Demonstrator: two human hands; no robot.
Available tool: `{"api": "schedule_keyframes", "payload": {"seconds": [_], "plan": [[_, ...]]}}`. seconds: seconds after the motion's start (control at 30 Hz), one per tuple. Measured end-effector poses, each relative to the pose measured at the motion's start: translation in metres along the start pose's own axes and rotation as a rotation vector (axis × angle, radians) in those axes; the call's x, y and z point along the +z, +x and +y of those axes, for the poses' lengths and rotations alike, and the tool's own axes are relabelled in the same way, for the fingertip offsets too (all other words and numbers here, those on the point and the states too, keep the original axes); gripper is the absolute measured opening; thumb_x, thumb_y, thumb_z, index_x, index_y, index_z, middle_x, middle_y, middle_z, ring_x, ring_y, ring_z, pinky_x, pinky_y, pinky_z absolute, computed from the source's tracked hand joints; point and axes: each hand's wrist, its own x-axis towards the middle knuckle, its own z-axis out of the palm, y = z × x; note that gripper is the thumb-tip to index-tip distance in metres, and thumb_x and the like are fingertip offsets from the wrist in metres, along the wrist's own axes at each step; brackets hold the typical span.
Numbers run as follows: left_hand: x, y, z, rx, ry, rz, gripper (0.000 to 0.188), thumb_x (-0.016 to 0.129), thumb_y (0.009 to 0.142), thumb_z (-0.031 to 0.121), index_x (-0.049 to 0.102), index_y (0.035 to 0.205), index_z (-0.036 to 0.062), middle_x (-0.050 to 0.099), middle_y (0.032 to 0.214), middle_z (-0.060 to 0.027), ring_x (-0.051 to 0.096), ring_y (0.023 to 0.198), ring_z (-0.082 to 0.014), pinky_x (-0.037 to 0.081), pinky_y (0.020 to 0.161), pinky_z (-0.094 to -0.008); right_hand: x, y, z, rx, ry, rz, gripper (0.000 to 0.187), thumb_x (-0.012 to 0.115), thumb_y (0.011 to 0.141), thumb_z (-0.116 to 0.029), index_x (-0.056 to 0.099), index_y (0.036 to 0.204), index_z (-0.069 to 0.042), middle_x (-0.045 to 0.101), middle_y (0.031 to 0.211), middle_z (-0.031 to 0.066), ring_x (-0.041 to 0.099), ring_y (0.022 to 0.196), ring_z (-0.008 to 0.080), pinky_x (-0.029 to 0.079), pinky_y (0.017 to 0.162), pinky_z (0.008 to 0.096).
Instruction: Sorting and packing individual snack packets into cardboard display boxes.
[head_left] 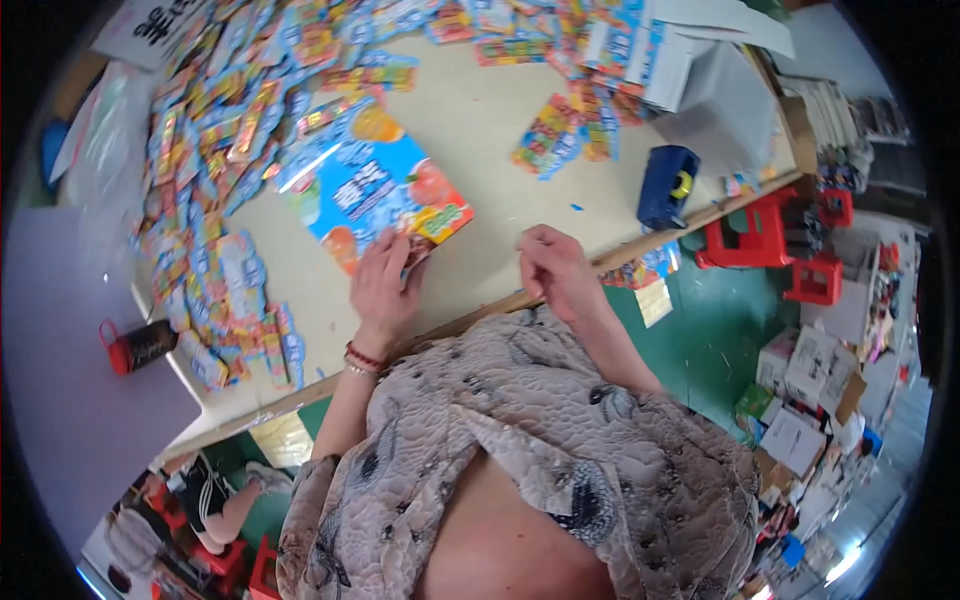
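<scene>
Our left hand (pixel 385 280) is at the near edge of the blue fruit-print pouch (pixel 375 190), fingers part-bent over it; can't tell if the thumb pinches. Our right hand (pixel 555 265) is beside it, apart, fingers curled in; nothing visible in it, can't tell if the tips hold something small. Pouch lies tilted on the tabletop (pixel 485 130). Best bet: we steady it with the left, press lightly, avoid creasing the film. Small bright packets (pixel 205 180) crowd the left and far sides; navy tape dispenser (pixel 660 190) and translucent bin (pixel 730 110) to the right. Beyond: green floor (pixel 700 340), red stool (pixel 755 235), cartons (pixel 820 365).
</scene>
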Motion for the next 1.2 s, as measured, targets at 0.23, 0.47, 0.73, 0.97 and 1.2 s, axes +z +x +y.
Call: {"api": "schedule_keyframes", "payload": {"seconds": [0.23, 0.47, 0.73, 0.97, 1.2], "plan": [[0.001, -0.004, -0.005, 0.083, -0.153, 0.006, 0.037, 0.072, 0.078, 0.011, 0.063, 0.114, 0.0077, 0.060, 0.119, -0.0137, 0.059, 0.110, -0.0280, 0.048, 0.090, -0.0408, 0.065, 0.032, 0.030, 0.066, -0.235, -0.229, 0.018, 0.061, 0.092, -0.019, 0.057, 0.089, -0.001, 0.059, 0.063, 0.0053, 0.056, 0.046, 0.0119, 0.043, 0.041, 0.0226], [-0.015, 0.008, 0.000, 0.150, 0.012, -0.080, 0.040, 0.069, 0.077, 0.010, 0.063, 0.117, 0.0099, 0.055, 0.128, -0.0109, 0.056, 0.115, -0.0285, 0.044, 0.094, -0.0382, 0.051, 0.029, 0.051, -0.008, -0.291, -0.168, 0.014, 0.059, 0.091, -0.013, 0.058, 0.092, 0.001, 0.063, 0.071, 0.0074, 0.061, 0.056, 0.0126, 0.049, 0.049, 0.0245], [-0.009, 0.015, 0.011, 0.106, 0.027, -0.063, 0.033, 0.075, 0.076, 0.014, 0.066, 0.108, 0.0113, 0.059, 0.126, -0.0077, 0.055, 0.117, -0.0258, 0.040, 0.093, -0.0347, 0.040, 0.057, 0.056, 0.068, -0.204, -0.257, 0.017, 0.060, 0.088, -0.008, 0.062, 0.103, 0.002, 0.066, 0.080, 0.0065, 0.064, 0.066, 0.0134, 0.054, 0.061, 0.0266], [-0.004, 0.012, 0.008, 0.158, 0.151, -0.027, 0.030, 0.075, 0.077, 0.015, 0.067, 0.106, 0.0131, 0.060, 0.125, -0.0048, 0.054, 0.118, -0.0247, 0.037, 0.096, -0.0345, 0.030, 0.053, 0.041, 0.228, -0.209, -0.249, 0.021, 0.060, 0.090, -0.014, 0.062, 0.103, 0.002, 0.065, 0.074, 0.0082, 0.063, 0.061, 0.0130, 0.051, 0.053, 0.0242], [-0.017, 0.011, 0.010, 0.156, 0.196, -0.167, 0.041, 0.072, 0.079, 0.016, 0.060, 0.118, 0.0144, 0.051, 0.135, -0.0065, 0.047, 0.125, -0.0259, 0.027, 0.108, -0.0385, 0.012, 0.066, 0.018, -0.420, -0.387, 0.071, 0.036, 0.055, 0.094, -0.033, 0.061, 0.108, 0.001, 0.062, 0.068, 0.0068, 0.056, 0.055, 0.0113, 0.044, 0.049, 0.0245]]}}
